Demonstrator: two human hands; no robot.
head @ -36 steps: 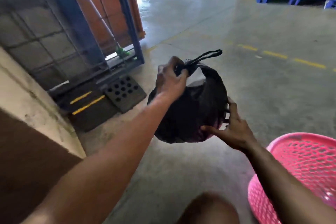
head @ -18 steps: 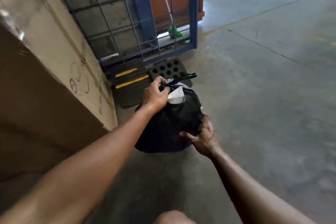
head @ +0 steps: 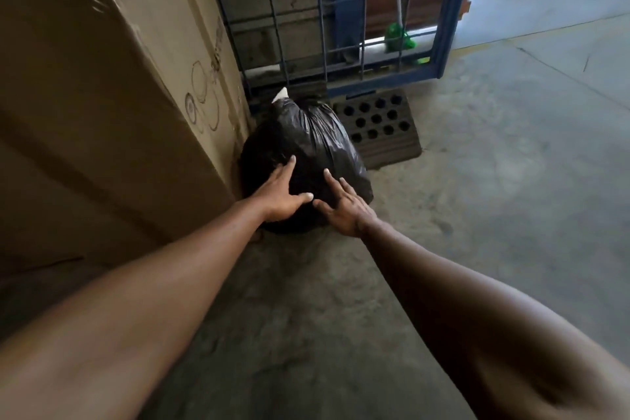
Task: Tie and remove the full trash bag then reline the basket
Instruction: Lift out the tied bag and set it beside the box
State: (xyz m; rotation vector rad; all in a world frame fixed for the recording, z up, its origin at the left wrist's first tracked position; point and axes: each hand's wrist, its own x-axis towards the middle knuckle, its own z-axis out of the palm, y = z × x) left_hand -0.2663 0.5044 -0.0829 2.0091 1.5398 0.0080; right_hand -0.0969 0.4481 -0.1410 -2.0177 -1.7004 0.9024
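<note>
The bag sits on the floor just above the middle of the frame, black, bulging and gathered shut at its top, where a scrap of something white pokes out beside the neck (what else fills it is hidden by the plastic). It rests against the foot of a tall carton that takes up the left of the frame.

Both palms lie flat on the near side of the bag: the left hand with fingers spread wide, the right hand likewise, thumbs almost meeting. Neither hand closes on anything; they press or steady only.

The step in hand looks like setting the tied bag aside, so tying and removing seem done. What remains, by my reading, is relining: the hands must lift off, turn to the basket (not in view here) and find a fresh liner, which I cannot see either.

Beyond the bag, a dark perforated block lies just to its right, and a blue wire gate crosses the top, with something green behind it.
</note>
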